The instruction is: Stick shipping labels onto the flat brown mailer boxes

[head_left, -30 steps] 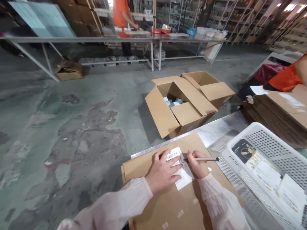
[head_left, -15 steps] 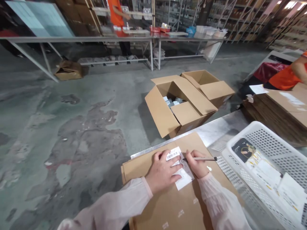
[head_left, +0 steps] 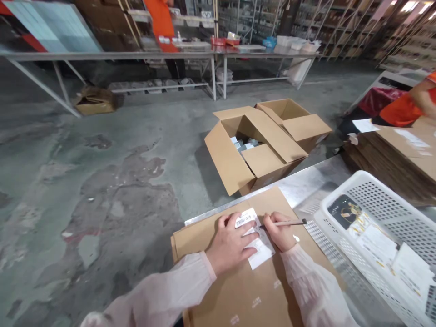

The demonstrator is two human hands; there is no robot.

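Observation:
My left hand [head_left: 233, 243] lies with fingers spread across a white paper slip [head_left: 260, 259] that bears a printed barcode. Beneath the slip is a stack of flat brown cardboard [head_left: 218, 295]. A slim pen [head_left: 289, 223] is pinched in my right hand [head_left: 281, 231], its tip down on the slip beside my left fingertips and its dark end pointing right. My left fingers hide part of the slip's print.
To the right stands a white perforated basket [head_left: 378, 190] holding cards and papers. Beyond the metal table [head_left: 313, 177] are open cartons [head_left: 235, 168]. A person in orange [head_left: 402, 109] is at stacked cardboard [head_left: 381, 163]; another person [head_left: 161, 22] is behind the far table [head_left: 136, 55].
My hands, the pen and the slip hold nearly the same place. The person behind the far table has shifted slightly, and the view has moved a little.

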